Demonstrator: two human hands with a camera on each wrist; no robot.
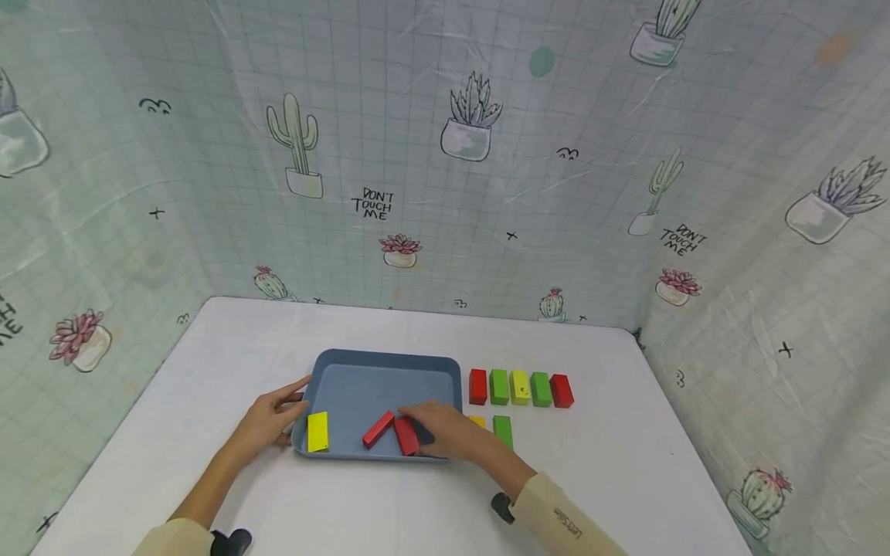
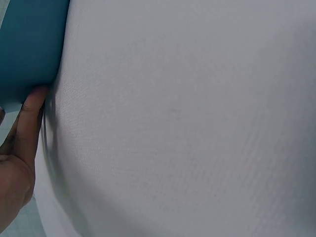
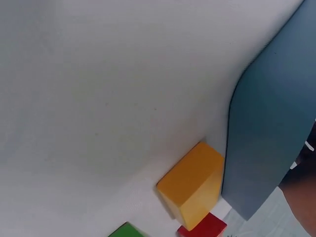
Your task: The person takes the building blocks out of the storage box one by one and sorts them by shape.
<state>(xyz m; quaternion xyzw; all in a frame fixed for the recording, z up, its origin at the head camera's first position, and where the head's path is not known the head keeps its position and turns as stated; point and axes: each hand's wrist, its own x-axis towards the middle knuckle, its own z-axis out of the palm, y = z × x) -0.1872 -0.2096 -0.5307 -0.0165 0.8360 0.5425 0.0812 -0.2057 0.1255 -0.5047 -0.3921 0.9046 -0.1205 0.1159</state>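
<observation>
My right hand (image 1: 445, 428) reaches over the right part of the blue-grey tray (image 1: 382, 371) and pinches a red block (image 1: 406, 436) near the front wall. Just left of it, another red block (image 1: 378, 429) lies slanted on the tray floor. A yellow block (image 1: 317, 432) sits in the front left corner. With fingers extended, my left hand (image 1: 263, 421) touches the tray's left side from outside. In the left wrist view, a fingertip (image 2: 37, 94) rests against the tray wall (image 2: 32, 44). The right wrist view shows the right hand only partly, behind the tray wall (image 3: 266, 113).
Right of the tray stands a row of red, green and yellow blocks (image 1: 520, 388). In front of that row are an orange-yellow block (image 3: 192, 180), partly hidden in the head view, and a green block (image 1: 503, 431). A patterned curtain (image 1: 417, 154) surrounds the white table (image 1: 591, 479).
</observation>
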